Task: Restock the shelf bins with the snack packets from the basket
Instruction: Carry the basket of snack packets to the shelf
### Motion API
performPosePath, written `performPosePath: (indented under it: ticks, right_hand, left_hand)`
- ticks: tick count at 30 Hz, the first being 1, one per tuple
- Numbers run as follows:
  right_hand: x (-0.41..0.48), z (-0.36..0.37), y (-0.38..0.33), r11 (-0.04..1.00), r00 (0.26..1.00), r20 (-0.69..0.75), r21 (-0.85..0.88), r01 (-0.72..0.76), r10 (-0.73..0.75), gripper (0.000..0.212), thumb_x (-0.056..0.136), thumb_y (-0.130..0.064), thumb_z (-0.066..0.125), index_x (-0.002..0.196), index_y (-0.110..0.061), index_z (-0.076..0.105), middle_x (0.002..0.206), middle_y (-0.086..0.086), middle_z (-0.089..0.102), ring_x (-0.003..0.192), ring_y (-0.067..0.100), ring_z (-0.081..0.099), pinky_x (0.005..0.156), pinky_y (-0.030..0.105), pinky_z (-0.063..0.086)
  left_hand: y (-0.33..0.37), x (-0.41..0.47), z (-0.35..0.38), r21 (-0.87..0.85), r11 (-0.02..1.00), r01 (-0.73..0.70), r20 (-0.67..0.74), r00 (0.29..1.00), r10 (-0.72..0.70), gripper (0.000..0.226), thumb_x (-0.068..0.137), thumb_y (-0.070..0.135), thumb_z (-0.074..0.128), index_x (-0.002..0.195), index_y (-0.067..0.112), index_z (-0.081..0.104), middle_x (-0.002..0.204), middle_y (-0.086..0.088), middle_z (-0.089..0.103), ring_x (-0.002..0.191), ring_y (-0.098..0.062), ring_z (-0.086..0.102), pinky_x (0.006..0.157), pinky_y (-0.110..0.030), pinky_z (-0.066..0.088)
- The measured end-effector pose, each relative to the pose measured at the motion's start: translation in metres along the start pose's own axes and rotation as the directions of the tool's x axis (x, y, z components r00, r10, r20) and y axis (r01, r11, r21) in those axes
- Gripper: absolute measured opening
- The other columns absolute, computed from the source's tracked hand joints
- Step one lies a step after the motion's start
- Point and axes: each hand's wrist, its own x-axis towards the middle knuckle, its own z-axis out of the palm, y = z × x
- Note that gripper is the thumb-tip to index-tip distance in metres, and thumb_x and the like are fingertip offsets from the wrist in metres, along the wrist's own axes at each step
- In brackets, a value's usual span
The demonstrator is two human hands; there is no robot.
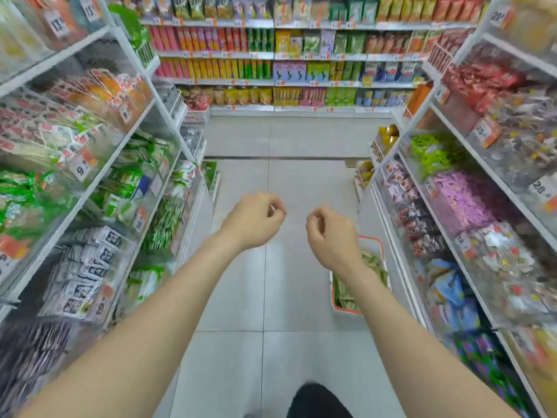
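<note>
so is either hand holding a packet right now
No, the left hand and right hand are loosely curled and empty, while the green packets lie in the basket.

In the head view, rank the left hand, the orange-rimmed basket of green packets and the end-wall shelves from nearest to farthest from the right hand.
1. Left hand: just beside the right hand, mid-aisle.
2. Orange-rimmed white basket: on the floor, under the right forearm.
3. End-wall shelves: at the aisle's far end.

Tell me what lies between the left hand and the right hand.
In the head view, only bare grey floor shows between the left hand and the right hand; neither holds a packet.
</note>
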Motion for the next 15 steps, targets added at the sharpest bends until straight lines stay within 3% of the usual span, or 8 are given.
performPosePath:
  ticks: [3, 7, 11, 15]
  right_hand:
    - [-0.009, 0.027, 0.038, 0.996, 0.988, 0.143, -0.071, -0.055, 0.065, 0.019, 0.093, -0.022, 0.056, 0.106, -0.018, 0.068, 0.08, -0.002, 0.07, 0.08, 0.024, 0.066, 0.071, 0.039, 0.052]
    - [0.0, 0.049, 0.083, 0.978, 0.928, 0.336, -0.182, -0.1, 0.158, 0.031, 0.093, -0.021, 0.056, 0.123, -0.019, 0.063, 0.092, -0.005, 0.068, 0.09, 0.022, 0.066, 0.079, 0.039, 0.054]
    - [0.05, 0.065, 0.12, 0.954, 0.891, 0.368, -0.234, -0.189, 0.267, 0.034, 0.094, -0.022, 0.055, 0.126, -0.02, 0.062, 0.095, -0.002, 0.07, 0.095, 0.023, 0.065, 0.078, 0.037, 0.053]
    - [0.129, 0.077, 0.161, 0.943, 0.881, 0.347, -0.203, -0.265, 0.322, 0.034, 0.094, -0.022, 0.055, 0.127, -0.018, 0.061, 0.097, 0.003, 0.072, 0.096, 0.026, 0.067, 0.081, 0.039, 0.055]
  left_hand:
    - [-0.032, 0.019, 0.031, 0.143, 0.989, -0.031, 0.198, 0.98, 0.002, 0.019, 0.091, 0.031, 0.053, 0.097, 0.031, 0.071, 0.083, 0.012, 0.071, 0.087, -0.018, 0.067, 0.084, -0.038, 0.058]
    - [-0.061, 0.058, 0.067, 0.238, 0.968, -0.084, 0.435, 0.9, -0.029, 0.021, 0.094, 0.03, 0.056, 0.103, 0.028, 0.074, 0.094, 0.008, 0.07, 0.094, -0.021, 0.067, 0.089, -0.038, 0.057]
    - [-0.072, 0.127, 0.099, 0.285, 0.945, -0.16, 0.567, 0.823, -0.032, 0.023, 0.096, 0.029, 0.055, 0.107, 0.026, 0.075, 0.1, 0.004, 0.072, 0.098, -0.022, 0.068, 0.09, -0.038, 0.057]
    - [-0.069, 0.215, 0.122, 0.29, 0.938, -0.19, 0.587, 0.81, -0.017, 0.024, 0.096, 0.03, 0.052, 0.11, 0.027, 0.072, 0.1, 0.006, 0.071, 0.094, -0.021, 0.066, 0.087, -0.037, 0.057]
